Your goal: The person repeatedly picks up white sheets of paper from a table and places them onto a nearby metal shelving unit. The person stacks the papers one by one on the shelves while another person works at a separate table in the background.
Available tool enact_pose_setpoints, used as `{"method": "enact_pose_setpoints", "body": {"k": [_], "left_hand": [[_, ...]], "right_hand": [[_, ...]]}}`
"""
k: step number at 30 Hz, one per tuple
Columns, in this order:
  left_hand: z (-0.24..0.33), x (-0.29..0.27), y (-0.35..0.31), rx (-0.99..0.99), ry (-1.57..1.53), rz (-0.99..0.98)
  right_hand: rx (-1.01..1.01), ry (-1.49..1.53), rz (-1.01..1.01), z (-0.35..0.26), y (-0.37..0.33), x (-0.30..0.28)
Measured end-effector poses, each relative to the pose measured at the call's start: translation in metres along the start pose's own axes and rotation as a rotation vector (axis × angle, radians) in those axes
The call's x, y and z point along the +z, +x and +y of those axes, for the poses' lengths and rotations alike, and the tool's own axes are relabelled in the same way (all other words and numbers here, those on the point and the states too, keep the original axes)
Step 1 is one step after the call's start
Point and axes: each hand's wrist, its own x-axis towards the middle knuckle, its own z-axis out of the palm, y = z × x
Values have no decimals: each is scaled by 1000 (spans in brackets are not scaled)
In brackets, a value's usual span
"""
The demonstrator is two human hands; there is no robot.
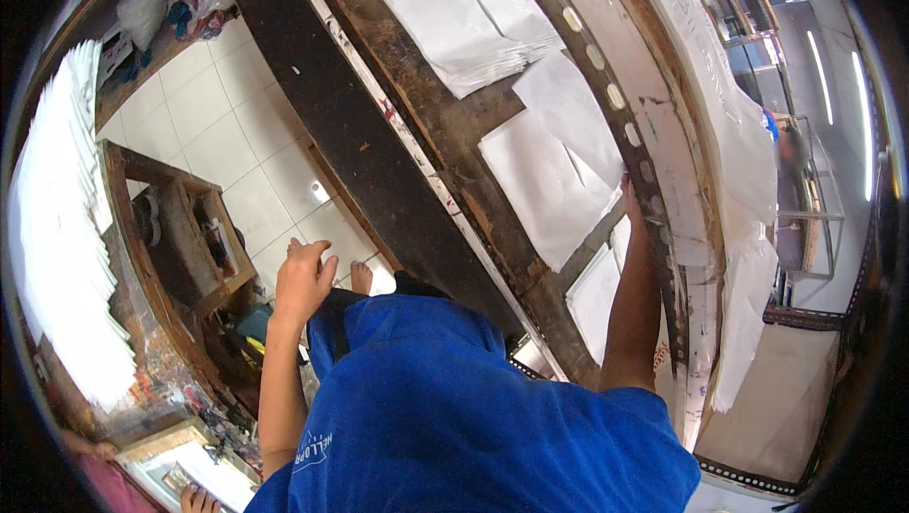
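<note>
My left hand (305, 278) hangs free at my left side above the tiled floor, fingers loosely bent, thumb apart, with nothing in it. My right arm reaches forward across the dark worktop. Only a sliver of my right hand (627, 187) shows, at the edge of a pile of flat white sheets (542, 193); its fingers are hidden, and whether it grips a sheet cannot be seen. A thicker stack of white sheets (454, 25) lies farther along the worktop (402, 58), and another white pile (595, 300) lies nearer, partly behind my right forearm.
A slotted metal rail (597, 56) runs beside the worktop, with white sheets (743, 134) beyond it. On the left stand a large white stack (62, 238) and a wooden shelf unit (170, 238). At lower left, another person's hand (199, 500) is at a framed panel (156, 447).
</note>
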Motion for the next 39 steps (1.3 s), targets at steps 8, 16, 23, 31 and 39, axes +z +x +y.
{"method": "enact_pose_setpoints", "body": {"k": [8,16,23,31,39], "left_hand": [[-71,47,-62,-394,-43,-82],[-78,53,-76,-393,-44,-45],[-75,36,-71,-401,-76,0],[-74,4,-57,-338,-103,114],[-55,-65,-34,-283,-123,266]], "right_hand": [[279,-137,-19,109,45,-26],[276,-120,7,138,70,-27],[201,-322,87,125,86,-35],[-214,234,92,-58,-26,91],[-505,219,-662,-175,-133,260]]}}
